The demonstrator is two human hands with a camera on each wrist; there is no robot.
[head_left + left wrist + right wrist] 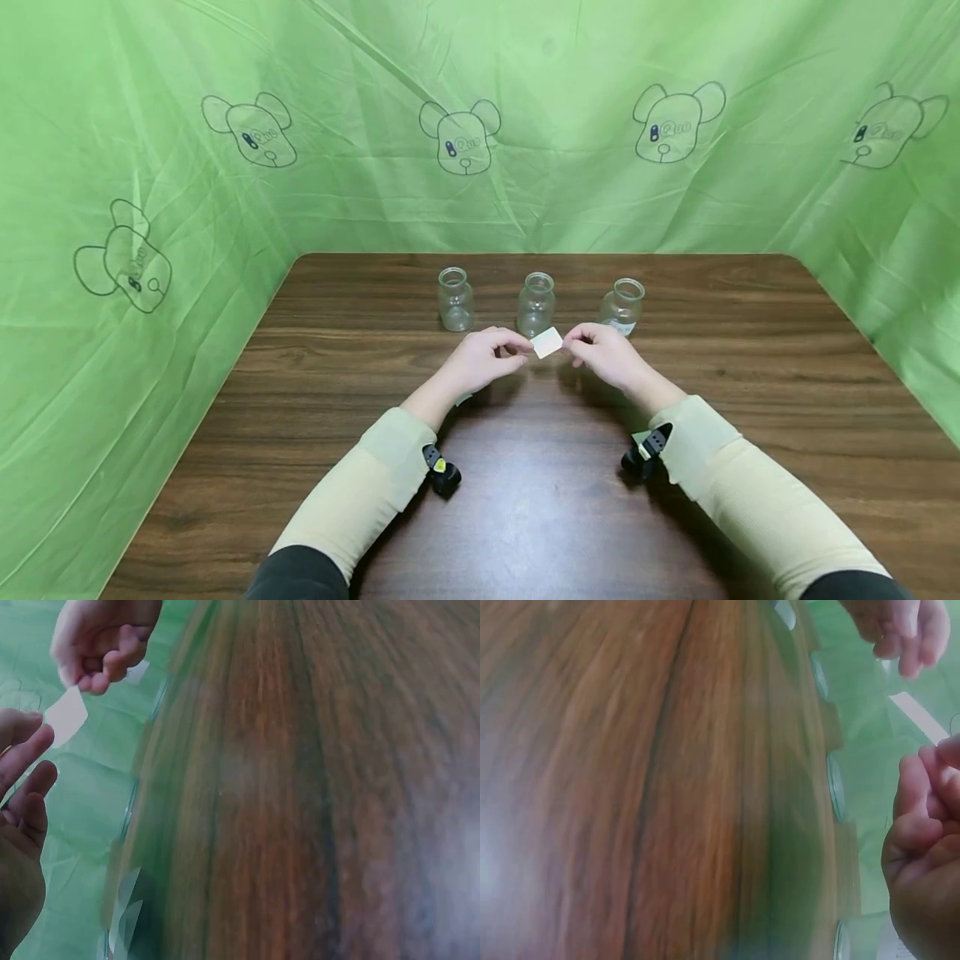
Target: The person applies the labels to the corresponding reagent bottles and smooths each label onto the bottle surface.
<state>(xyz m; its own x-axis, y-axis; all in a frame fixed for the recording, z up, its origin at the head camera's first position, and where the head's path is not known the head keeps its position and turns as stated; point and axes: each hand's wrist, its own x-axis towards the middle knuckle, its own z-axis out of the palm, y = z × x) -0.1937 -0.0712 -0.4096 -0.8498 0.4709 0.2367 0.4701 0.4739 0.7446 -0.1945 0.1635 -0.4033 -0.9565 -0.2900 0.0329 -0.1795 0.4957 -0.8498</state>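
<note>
Between both hands, close in front of the middle glass jar [536,308], is a small white label [547,342]. My right hand [603,354] pinches its right edge between thumb and fingertips. At its left corner, the thumb and forefinger of my left hand [480,362] pinch it. In the left wrist view the label [66,718] spans from one hand's fingertips to the other's. Another glass jar [455,304] stands upright to the left. The right-hand glass jar [624,302] bears a white label low on its side, partly behind my right hand.
More white label pieces [127,900] lie on the wooden table [517,517] by my left forearm, largely hidden by it in the head view. A green cloth [555,200] with printed bear heads hangs behind the table and along its sides.
</note>
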